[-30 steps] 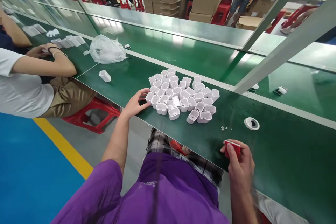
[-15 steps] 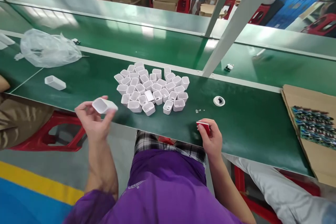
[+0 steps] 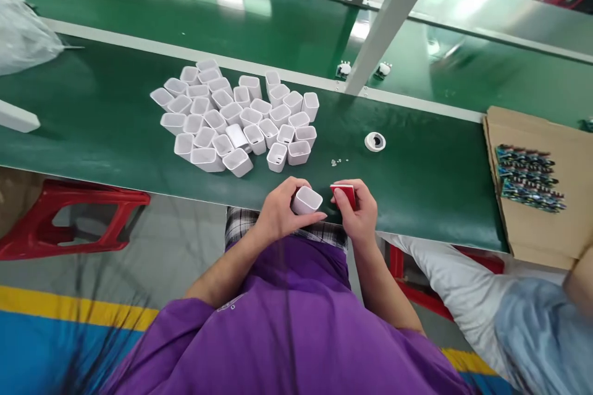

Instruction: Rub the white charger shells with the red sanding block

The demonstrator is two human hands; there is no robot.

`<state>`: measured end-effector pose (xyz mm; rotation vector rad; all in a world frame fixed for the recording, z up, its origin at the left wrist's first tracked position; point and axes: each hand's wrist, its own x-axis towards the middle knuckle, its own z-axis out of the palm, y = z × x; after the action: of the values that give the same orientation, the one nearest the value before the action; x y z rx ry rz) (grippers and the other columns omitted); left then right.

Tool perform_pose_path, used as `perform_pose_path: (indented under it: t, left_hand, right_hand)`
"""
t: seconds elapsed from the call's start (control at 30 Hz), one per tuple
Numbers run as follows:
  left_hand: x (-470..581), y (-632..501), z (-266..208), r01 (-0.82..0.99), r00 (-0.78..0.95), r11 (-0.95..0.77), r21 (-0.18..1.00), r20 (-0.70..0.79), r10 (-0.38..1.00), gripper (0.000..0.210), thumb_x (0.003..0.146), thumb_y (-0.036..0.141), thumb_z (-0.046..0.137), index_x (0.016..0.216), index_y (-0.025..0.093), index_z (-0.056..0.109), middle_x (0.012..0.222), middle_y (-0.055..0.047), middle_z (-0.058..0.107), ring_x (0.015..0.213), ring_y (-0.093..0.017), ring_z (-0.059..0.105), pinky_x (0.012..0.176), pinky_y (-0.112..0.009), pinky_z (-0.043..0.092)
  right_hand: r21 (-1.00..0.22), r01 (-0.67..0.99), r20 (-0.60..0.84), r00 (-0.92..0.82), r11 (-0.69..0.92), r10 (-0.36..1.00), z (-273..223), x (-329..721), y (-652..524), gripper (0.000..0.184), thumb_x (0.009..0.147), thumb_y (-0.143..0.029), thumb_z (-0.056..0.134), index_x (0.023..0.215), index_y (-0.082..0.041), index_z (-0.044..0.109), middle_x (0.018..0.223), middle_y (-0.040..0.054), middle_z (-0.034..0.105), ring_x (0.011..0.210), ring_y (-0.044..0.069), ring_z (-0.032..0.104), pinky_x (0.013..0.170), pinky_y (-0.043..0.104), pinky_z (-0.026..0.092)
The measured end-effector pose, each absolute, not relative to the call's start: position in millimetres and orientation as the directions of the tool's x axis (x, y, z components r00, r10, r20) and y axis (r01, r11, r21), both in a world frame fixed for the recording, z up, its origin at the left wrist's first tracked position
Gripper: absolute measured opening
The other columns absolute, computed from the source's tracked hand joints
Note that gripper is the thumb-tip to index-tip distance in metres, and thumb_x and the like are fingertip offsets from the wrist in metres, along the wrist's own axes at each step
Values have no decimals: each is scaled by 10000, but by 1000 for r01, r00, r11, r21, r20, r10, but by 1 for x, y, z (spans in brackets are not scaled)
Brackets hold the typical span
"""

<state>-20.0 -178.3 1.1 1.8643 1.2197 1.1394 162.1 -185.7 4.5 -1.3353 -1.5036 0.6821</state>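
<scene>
My left hand [image 3: 281,210] is closed around a white plastic housing [image 3: 307,200], a hollow rounded box with its open end facing up toward me. Just to its right, my right hand [image 3: 362,213] grips a small flat red piece with a pale edge [image 3: 345,194], thumb on top; its exact kind is unclear. The two held things are close but apart, near the front edge of the green table. Beyond them stands a cluster of similar white housings [image 3: 250,116], most with open ends up. Tiny pale bits [image 3: 339,162] lie between the cluster and a white tape roll [image 3: 375,142].
At the right, a cardboard sheet [image 3: 532,234] carries rows of circuit boards [image 3: 528,179]. A metal post [image 3: 389,24] rises from the table's back strip, with small white parts [image 3: 383,70] beside it. A plastic bag [image 3: 23,37] lies at far left. Someone's legs [image 3: 445,278] are at my right.
My left hand has brought the white housing rightward, from the left of the cluster to beside my right hand. The right hand still holds the red piece. The view has tilted downward.
</scene>
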Motion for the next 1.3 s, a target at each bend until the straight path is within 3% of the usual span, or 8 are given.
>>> perform_pose_path:
  t: [0.2,0.43,0.6,0.77,0.93,1.1,1.2,1.3]
  left_hand:
    - [-15,-180,-1,531,174,-361,766,318,932,442,679,355,869,967,223,561,855,31,637,757,-146,630,697,-256,492]
    - [-11,-180,-8,521,137,-374,767,358,924,407,715,420,840,961,226,580,865,-4,640,782,-183,617,722,-299,483]
    - [-20,-179,-5,468,201,-368,803,309,929,384,777,345,787,1083,228,588,1057,-44,710,955,-216,675,862,-338,518]
    - [-27,-178,-2,374,235,-308,875,231,944,555,773,288,791,1251,220,518,1234,-83,682,1134,-231,653,987,-365,507]
    - [-27,-175,0,388,150,-251,887,208,967,498,674,383,864,1051,202,594,1040,-56,692,965,-223,654,887,-359,530]
    - [-35,-177,6,0,273,-14,1000,14,962,536,713,426,825,1157,198,628,1086,-81,732,975,-229,686,866,-338,535]
    - [-38,-178,8,-315,342,148,938,-34,939,596,736,486,770,1236,192,630,1073,-103,750,940,-253,721,752,-322,566]
    - [-37,-179,10,-444,368,258,858,-88,926,628,686,503,768,1221,190,661,1010,-93,754,867,-270,742,675,-329,586]
  right_hand:
    - [-894,367,289,33,257,957,6,162,-186,115,943,-312,597,945,-232,680,911,26,730,752,163,687,708,314,541]
    - [-896,384,227,-33,222,973,9,164,-189,183,949,-386,575,957,-234,676,824,13,736,696,165,692,676,306,555]
    - [-894,396,212,-35,208,977,8,165,-191,249,965,-439,532,996,-236,674,807,16,732,680,164,684,664,304,557]
    - [-907,362,222,-28,216,975,7,164,-190,219,975,-401,529,1002,-239,673,836,20,731,717,172,694,678,314,556]
    - [-905,360,230,-34,227,973,6,163,-190,229,981,-415,523,1016,-242,669,873,23,735,740,176,702,688,320,560]
    - [-900,389,197,-35,195,980,7,164,-190,284,984,-471,496,1029,-246,664,880,28,739,750,177,702,678,315,564]
    - [-898,387,211,-36,208,977,8,163,-190,267,984,-454,501,1017,-249,669,888,25,743,721,169,692,671,311,560]
    - [-896,390,214,-37,211,976,8,163,-190,259,982,-447,508,1012,-249,672,900,24,747,719,170,696,668,312,559]
